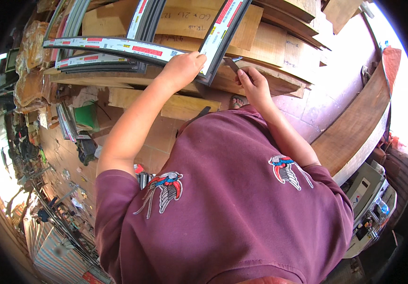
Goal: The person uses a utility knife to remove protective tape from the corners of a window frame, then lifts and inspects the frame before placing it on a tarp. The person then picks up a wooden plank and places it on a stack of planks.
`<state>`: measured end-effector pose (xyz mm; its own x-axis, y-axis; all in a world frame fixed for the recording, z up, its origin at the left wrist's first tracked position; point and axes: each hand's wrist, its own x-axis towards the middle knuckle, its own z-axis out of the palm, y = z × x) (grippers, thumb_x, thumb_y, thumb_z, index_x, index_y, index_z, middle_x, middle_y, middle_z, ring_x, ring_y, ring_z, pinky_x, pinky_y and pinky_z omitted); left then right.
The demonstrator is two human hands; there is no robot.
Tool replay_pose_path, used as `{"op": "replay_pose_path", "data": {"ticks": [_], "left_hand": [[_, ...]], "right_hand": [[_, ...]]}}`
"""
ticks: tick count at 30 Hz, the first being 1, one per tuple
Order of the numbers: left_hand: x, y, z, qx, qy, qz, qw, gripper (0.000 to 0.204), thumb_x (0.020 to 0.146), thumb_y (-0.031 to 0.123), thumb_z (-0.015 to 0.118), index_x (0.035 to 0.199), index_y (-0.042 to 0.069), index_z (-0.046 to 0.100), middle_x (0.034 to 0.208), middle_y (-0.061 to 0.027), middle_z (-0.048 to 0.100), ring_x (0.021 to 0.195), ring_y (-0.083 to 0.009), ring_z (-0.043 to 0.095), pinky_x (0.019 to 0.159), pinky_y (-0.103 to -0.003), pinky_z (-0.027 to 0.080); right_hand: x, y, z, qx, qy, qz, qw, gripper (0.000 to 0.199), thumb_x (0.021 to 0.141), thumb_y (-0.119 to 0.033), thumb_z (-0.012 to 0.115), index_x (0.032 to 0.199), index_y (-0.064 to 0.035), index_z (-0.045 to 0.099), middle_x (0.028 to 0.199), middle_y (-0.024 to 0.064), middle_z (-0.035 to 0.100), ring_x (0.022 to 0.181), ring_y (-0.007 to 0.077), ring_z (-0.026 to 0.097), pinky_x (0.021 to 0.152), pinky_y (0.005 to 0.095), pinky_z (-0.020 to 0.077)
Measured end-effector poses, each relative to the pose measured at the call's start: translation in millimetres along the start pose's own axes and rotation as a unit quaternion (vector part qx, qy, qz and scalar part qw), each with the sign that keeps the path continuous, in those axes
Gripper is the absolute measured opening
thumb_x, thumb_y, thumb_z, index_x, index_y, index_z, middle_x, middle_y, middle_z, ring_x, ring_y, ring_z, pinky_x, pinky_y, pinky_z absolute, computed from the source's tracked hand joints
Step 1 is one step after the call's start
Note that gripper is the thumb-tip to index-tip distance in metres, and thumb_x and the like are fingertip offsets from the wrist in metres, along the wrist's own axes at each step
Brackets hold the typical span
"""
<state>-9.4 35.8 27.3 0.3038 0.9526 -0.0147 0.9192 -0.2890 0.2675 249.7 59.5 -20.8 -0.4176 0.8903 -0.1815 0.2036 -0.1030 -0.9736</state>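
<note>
My left hand (185, 70) is closed on the right end of a long dark profile strip (114, 46) faced with white and red printed film. This strip lies crosswise over other film-covered profiles. Its gripped end rests beside a slanting dark profile (222, 33) with the same film, which runs toward the top edge. My right hand (253, 85) pinches a short, flat, dark blade-like piece (231, 65) just right of that profile's near end. The exact kind of this piece is unclear. A small blue bit shows next to it.
Stacked wooden boards (270, 45) lie beneath the profiles. Another bundle of profiles (147, 21) stands at the upper middle. Plastic-wrapped material (31, 66) is at the left, near a green object (86, 115) on the tiled floor. At the right are a long wooden plank (355, 125) and a grey machine (365, 188).
</note>
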Motion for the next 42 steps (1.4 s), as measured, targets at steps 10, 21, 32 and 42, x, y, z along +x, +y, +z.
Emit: {"op": "replay_pose_path", "data": {"ticks": [10,21,32,42], "left_hand": [[-13,7,-5,-0.031,-0.004,0.045,0.998,0.014,0.088,0.018,0.069,0.095,0.006,0.066,0.097,-0.0094,0.065,0.087,-0.0319,0.067,0.075,-0.044,0.055],[-10,16,2,0.060,-0.020,0.063,0.996,0.008,0.085,0.010,0.064,0.084,0.003,0.060,0.087,-0.0129,0.062,0.078,-0.0331,0.068,0.066,-0.043,0.057],[6,37,0,0.214,-0.089,0.120,0.965,0.007,0.079,0.009,0.064,0.083,0.003,0.064,0.081,-0.0134,0.063,0.070,-0.0296,0.069,0.060,-0.039,0.057],[22,-7,-8,0.170,0.043,0.058,0.983,0.018,0.083,0.017,0.067,0.088,0.003,0.057,0.085,-0.0137,0.061,0.073,-0.0320,0.068,0.063,-0.040,0.057]], "right_hand": [[6,-1,0,-0.030,-0.015,0.004,0.999,0.021,0.104,-0.020,0.058,0.100,-0.0001,0.065,0.085,0.0010,0.065,0.081,0.0086,0.058,0.076,0.0257,0.0485],[10,-2,4,-0.002,-0.019,-0.017,1.000,0.021,0.104,-0.019,0.059,0.103,0.0006,0.065,0.084,0.0033,0.067,0.080,0.0090,0.059,0.074,0.0262,0.0489],[10,-6,-1,-0.021,-0.015,-0.014,1.000,0.021,0.104,-0.020,0.058,0.105,-0.0001,0.065,0.087,0.0034,0.069,0.081,0.0095,0.060,0.076,0.0263,0.0499],[6,11,-7,-0.026,0.015,-0.017,0.999,0.023,0.102,-0.023,0.061,0.102,0.0000,0.066,0.079,0.0070,0.068,0.074,0.0119,0.060,0.069,0.0296,0.0493]]}}
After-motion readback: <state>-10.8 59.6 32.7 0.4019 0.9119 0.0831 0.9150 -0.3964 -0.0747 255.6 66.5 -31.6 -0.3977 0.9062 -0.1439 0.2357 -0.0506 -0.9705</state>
